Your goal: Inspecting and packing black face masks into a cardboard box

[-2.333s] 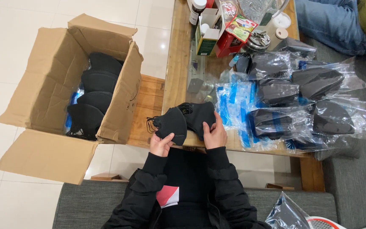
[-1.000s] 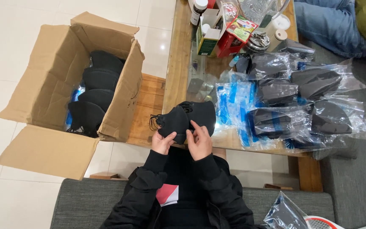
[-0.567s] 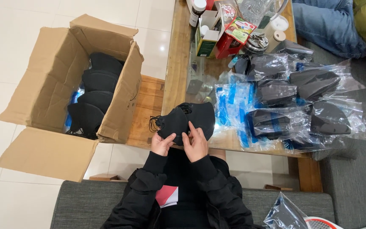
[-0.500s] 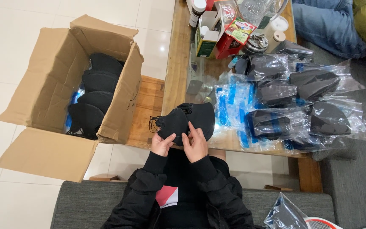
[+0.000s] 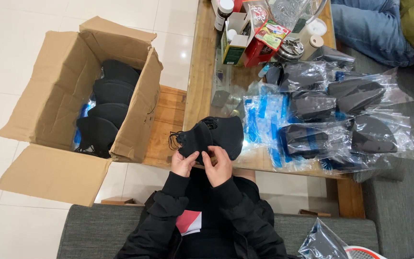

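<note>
Right hand (image 5: 219, 165) shifted inward beside left hand (image 5: 184, 164); both pinch black mask (image 5: 212, 136) lower edge

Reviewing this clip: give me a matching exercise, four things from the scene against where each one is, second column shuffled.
Things:
1. black mask
2. cardboard box
3. bagged masks
4. green carton

Places:
A. open on the floor, black masks stacked inside
B. far end of the wooden table
C. held by both the left hand and the right hand
D. spread over the table in clear plastic

Pairs: 1-C, 2-A, 3-D, 4-B
</note>
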